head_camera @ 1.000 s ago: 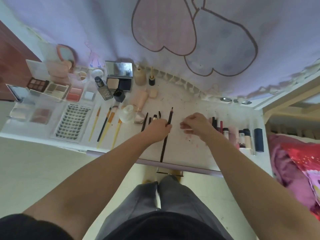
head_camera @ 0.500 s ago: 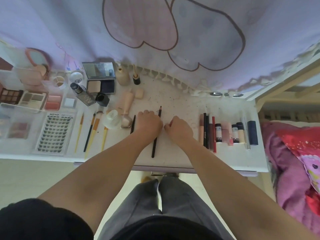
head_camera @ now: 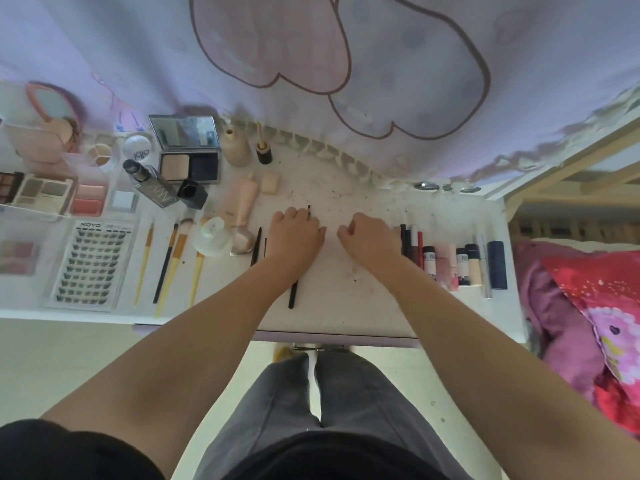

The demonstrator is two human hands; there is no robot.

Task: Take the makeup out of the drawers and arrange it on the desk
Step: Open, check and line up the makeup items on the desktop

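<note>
The left hand [head_camera: 294, 233] lies on the white desk [head_camera: 346, 306] with its fingers curled over a long black pencil [head_camera: 292, 296]. The pencil's tip pokes out past the fingers, and its other end sticks out below the wrist, near the front edge of the desk. The right hand [head_camera: 369, 237] sits just beside the left one, apart from it, with its fingers curled in. It looks like it holds nothing, but the fingertips are hidden, so that is hard to tell.

Left of the left hand, two thin black sticks [head_camera: 256, 245] lie side by side. Next to them are a clear round jar [head_camera: 212, 237] and a pink tube [head_camera: 242, 202]. Further left are three yellow-handled brushes [head_camera: 143, 265] and a black-handled brush [head_camera: 166, 265]. A sheet of fake lashes [head_camera: 90, 265] lies at their left.

At the back left stands an open compact with a mirror [head_camera: 188, 150], a dark bottle [head_camera: 152, 183] lying on its side, a black cap [head_camera: 192, 194] and a pink blush palette [head_camera: 88, 199]. An eyeshadow palette [head_camera: 41, 192] sits at the far left.

Right of the right hand is a neat row: red and black pencils [head_camera: 412, 244], small tubes [head_camera: 446, 265] and a dark blue tube [head_camera: 497, 265].

A purple curtain [head_camera: 311, 64] with big hearts hangs behind the desk. A pink and red blanket [head_camera: 588, 306] lies at the right.
</note>
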